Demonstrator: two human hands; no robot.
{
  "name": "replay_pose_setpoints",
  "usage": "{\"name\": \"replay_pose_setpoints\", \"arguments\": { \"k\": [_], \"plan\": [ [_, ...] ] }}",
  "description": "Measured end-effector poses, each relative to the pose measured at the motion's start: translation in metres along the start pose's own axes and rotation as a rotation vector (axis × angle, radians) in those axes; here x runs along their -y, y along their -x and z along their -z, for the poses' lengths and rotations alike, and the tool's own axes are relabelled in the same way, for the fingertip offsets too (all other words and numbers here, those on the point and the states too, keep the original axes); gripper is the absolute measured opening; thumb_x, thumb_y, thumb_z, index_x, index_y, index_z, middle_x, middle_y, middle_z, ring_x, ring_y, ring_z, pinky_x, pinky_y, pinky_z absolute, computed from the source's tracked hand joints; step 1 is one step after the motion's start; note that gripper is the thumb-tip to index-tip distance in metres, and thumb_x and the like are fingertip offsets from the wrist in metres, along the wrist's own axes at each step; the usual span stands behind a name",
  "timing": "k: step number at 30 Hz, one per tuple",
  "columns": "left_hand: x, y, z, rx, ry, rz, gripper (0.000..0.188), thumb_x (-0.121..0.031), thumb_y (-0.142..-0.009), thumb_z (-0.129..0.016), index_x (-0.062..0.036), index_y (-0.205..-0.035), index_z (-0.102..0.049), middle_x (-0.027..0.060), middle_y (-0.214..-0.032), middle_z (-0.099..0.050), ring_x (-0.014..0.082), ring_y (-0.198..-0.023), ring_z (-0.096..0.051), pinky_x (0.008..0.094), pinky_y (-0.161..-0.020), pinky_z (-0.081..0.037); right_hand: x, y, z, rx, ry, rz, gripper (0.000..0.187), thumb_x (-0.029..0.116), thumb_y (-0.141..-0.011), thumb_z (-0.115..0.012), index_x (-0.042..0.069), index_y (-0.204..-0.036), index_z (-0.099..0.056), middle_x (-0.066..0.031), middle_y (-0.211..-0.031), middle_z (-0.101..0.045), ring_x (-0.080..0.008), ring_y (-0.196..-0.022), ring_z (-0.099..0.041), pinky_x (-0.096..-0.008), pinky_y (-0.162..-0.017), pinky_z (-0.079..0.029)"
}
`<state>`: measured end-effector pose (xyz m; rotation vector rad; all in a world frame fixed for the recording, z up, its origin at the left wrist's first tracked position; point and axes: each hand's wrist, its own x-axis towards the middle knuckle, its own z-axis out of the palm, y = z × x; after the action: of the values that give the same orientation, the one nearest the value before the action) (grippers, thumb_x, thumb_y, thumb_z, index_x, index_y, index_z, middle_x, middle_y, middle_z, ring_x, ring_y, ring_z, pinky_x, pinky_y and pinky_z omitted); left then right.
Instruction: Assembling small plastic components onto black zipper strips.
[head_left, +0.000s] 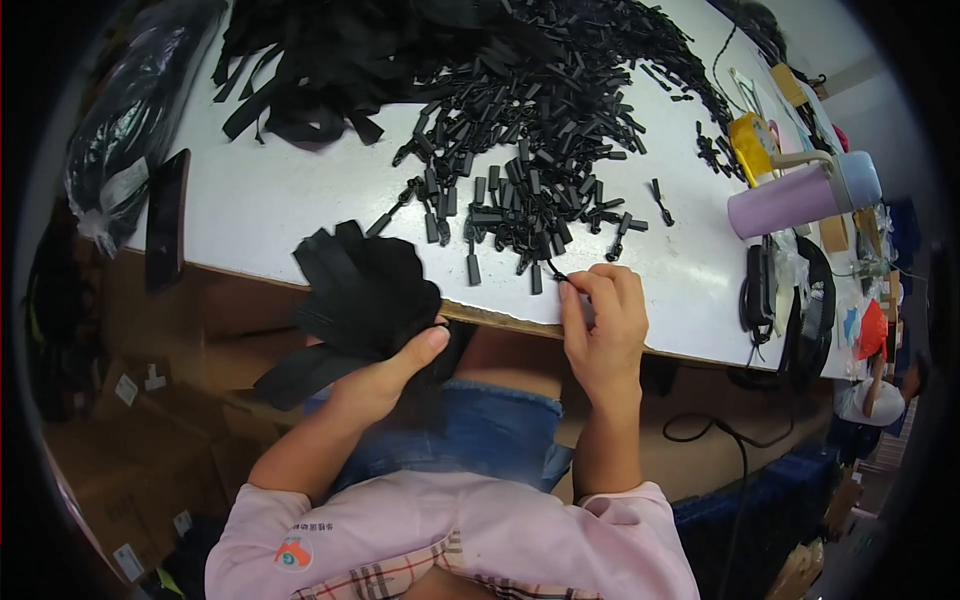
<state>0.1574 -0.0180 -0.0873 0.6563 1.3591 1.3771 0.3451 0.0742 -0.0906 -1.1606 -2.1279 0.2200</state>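
Note:
My left hand (385, 375) is closed around a bunch of black fabric strips (370, 285) that look like zipper tapes. The strips fan out to the left, just off the table's front edge. At that edge, thumb and forefinger of my right hand (610, 335) pinch a small black zipper pull (560, 277), partly hidden by the fingertips. Right beyond it spreads a big heap of black zipper pulls (535, 115), each with a flat oblong tab. A few stray pulls (662, 203) lie to the right of the heap.
More black strips (320, 60) are piled at the far left of the white table (250, 215). Left of them lies a clear plastic bag (125, 150) beside a dark flat slab (168, 220). A purple bottle (785, 205) and a black pouch (758, 290) are on the right. Cardboard boxes (145, 480) stand below.

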Motion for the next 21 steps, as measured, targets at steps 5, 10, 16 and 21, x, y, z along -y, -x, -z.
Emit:
{"name": "replay_pose_setpoints", "arguments": {
  "k": [5,10,16,21],
  "plan": [
    [-0.006,0.003,-0.006,0.131,-0.007,0.075,0.018,-0.009,-0.072,-0.062,-0.0046,-0.089,-0.056,0.0008,-0.085,-0.054,0.0088,-0.08,-0.05,0.0216,-0.072,-0.041,0.023,-0.002,-0.003,-0.172,-0.303,-0.271,0.008,-0.002,-0.07,-0.058,-0.001,-0.077,-0.056,-0.0098,-0.069,-0.053,-0.0148,-0.055,-0.052,-0.0221,-0.048,-0.04],
    [-0.007,0.0,-0.005,0.357,-0.069,0.056,0.024,-0.019,-0.084,-0.049,-0.0026,-0.101,-0.05,0.0028,-0.096,-0.052,0.0091,-0.089,-0.048,0.0226,-0.077,-0.039,0.053,0.005,-0.003,0.176,-0.697,-0.132,0.012,-0.006,-0.068,-0.06,-0.002,-0.079,-0.058,-0.0078,-0.072,-0.053,-0.0118,-0.057,-0.051,-0.0205,-0.047,-0.04],
    [-0.004,0.0,0.001,0.449,-0.228,-0.032,0.021,-0.017,-0.086,-0.045,-0.0025,-0.101,-0.049,0.003,-0.092,-0.051,0.0091,-0.086,-0.048,0.0225,-0.075,-0.04,0.052,0.0,-0.006,0.181,-0.668,0.073,0.016,-0.008,-0.066,-0.059,-0.002,-0.08,-0.057,-0.0091,-0.077,-0.051,-0.0149,-0.058,-0.051,-0.0223,-0.049,-0.041],
    [-0.002,-0.002,-0.001,0.391,-0.109,0.008,0.02,-0.014,-0.083,-0.048,-0.0022,-0.1,-0.049,0.0041,-0.091,-0.051,0.009,-0.084,-0.048,0.0223,-0.074,-0.04,0.051,0.002,-0.008,0.188,-0.535,0.214,0.019,-0.009,-0.065,-0.057,-0.002,-0.084,-0.057,-0.0104,-0.081,-0.05,-0.0167,-0.062,-0.051,-0.0227,-0.051,-0.042]
  ]
}}
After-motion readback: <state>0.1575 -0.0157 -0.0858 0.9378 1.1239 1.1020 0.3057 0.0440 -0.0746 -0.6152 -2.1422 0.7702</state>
